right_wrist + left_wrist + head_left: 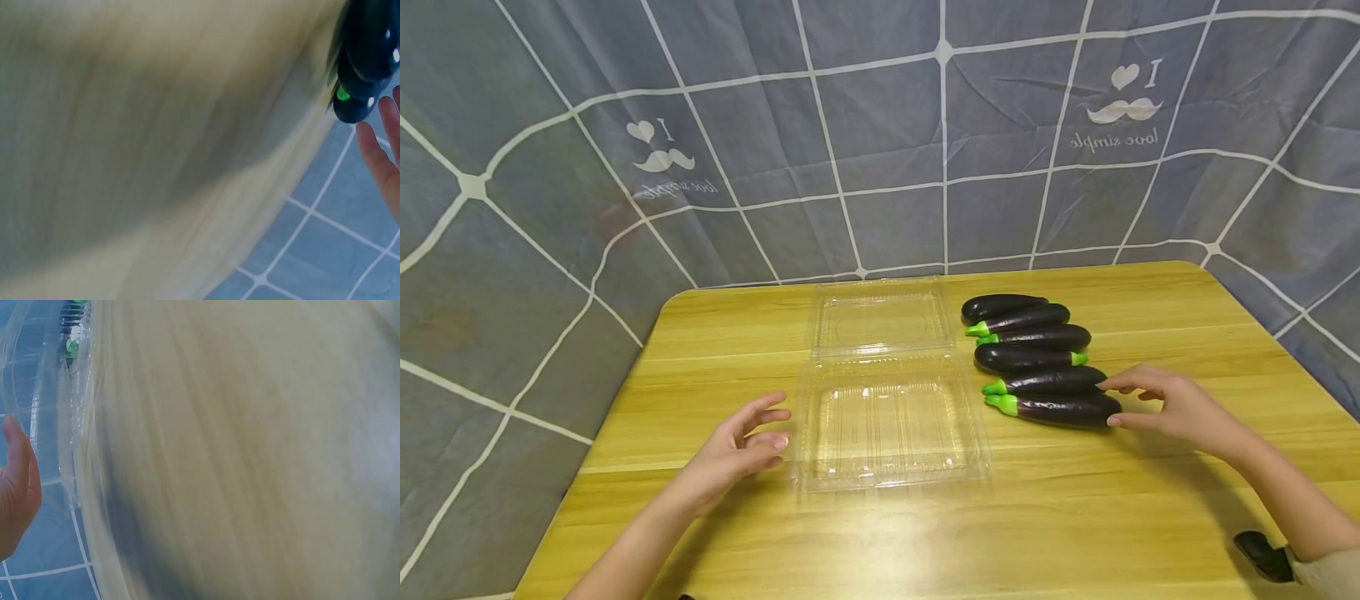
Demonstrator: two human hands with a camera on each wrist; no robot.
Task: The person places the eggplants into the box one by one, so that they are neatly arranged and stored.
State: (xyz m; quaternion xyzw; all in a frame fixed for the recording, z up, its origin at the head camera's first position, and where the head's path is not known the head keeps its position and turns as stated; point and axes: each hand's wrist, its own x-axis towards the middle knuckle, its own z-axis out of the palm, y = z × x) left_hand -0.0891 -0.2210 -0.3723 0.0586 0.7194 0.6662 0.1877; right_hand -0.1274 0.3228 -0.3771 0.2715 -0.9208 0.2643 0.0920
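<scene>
Right arm point(1285, 487): nearer; right hand point(1176, 408) with fingers apart
Front eggplant point(1063, 410): just leftward, lying crosswise
Left hand point(741, 446): loose, beside clear box point(880, 482)

The head view is bright and mostly sharp, apparently lit from above: glare whitens the near part of the table point(880, 542), glints dot the box point(891, 481) and eggplants point(1067, 409), and soft shadows fall beside the arms point(1273, 487). The cloth point(895, 225) looks duller, its lines bending toward the sides. Both wrist views are blurred and washed out, the table's edge bowed; pale haze covers the left one's right side, a broad shadow crosses the right one.
</scene>
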